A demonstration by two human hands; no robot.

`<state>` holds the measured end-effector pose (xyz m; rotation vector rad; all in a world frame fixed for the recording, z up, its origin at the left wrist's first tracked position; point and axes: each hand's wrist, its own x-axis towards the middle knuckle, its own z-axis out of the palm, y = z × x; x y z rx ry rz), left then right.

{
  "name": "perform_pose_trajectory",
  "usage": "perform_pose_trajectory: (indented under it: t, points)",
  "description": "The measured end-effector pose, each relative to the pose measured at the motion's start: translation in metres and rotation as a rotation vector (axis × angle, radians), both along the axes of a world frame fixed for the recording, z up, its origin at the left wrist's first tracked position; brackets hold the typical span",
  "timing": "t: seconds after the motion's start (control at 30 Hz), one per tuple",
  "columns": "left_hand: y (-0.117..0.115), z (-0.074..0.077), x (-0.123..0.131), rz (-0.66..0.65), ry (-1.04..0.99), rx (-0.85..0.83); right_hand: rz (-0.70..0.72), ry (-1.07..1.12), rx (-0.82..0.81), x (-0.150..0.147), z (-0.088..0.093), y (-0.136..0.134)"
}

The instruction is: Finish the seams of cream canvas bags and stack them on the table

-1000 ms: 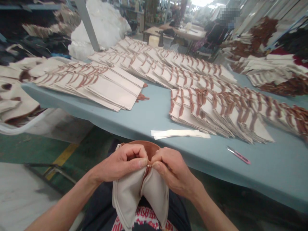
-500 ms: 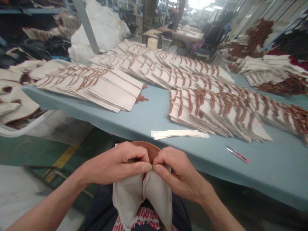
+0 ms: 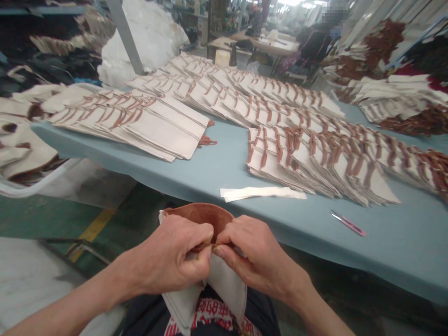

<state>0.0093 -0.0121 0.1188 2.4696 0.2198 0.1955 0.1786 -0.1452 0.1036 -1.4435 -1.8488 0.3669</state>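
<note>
A cream fabric piece (image 3: 227, 280) with a brown inner side (image 3: 205, 215) hangs over my lap, its upper edge gathered between my two hands. My left hand (image 3: 175, 259) is closed, thumb and bent fingers pinching that edge. Right beside it my right hand (image 3: 257, 259) pinches the same edge between thumb and fingers. The thumb tips nearly meet at the middle. Behind the hands the brown side bows out in an open curve. Below them, two cream flaps hang apart.
On the blue-covered table (image 3: 224, 158) lie overlapping rows of cream pieces with brown edging (image 3: 301, 154) and another stack (image 3: 164, 130). White strips (image 3: 262, 192) and pink-handled thread snips (image 3: 348, 222) lie near the front edge. A filled white bin (image 3: 84, 172) stands at left. A person (image 3: 310, 51) sits farther back.
My left hand has rolled inward, its thumb now bent and fingers curled tighter around the edge. Both hands shifted slightly left, and more of the brown inner side shows.
</note>
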Motion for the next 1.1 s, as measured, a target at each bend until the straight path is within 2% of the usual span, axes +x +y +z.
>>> perform_pose_trajectory:
  t: [0.2,0.33,0.43,0.6,0.7,0.87,1.0,1.1]
  points:
    - [-0.001,-0.019,0.001,0.038,-0.049,0.121,-0.103,-0.19,0.053,-0.004,-0.006,0.002]
    - [-0.003,-0.028,0.002,0.085,-0.167,0.171,-0.14,-0.208,0.048,-0.005,-0.006,0.003]
    - [-0.003,-0.027,0.001,0.083,-0.175,0.101,-0.131,-0.131,-0.01,-0.001,-0.005,0.002]
    - [-0.002,-0.014,-0.002,-0.044,-0.054,-0.026,-0.075,0.07,-0.146,0.01,-0.006,-0.004]
    - [-0.007,-0.011,-0.003,-0.043,-0.091,-0.007,-0.071,0.125,-0.194,0.014,-0.008,-0.006]
    - [-0.015,-0.018,-0.004,0.0,-0.276,0.096,-0.058,0.186,-0.246,0.016,-0.004,-0.007]
    - [-0.006,-0.024,-0.005,0.014,-0.278,0.093,-0.061,0.231,-0.306,0.019,-0.002,-0.007]
    - [0.004,-0.024,-0.007,-0.031,-0.252,0.087,-0.108,0.195,-0.3,0.023,-0.005,-0.007]
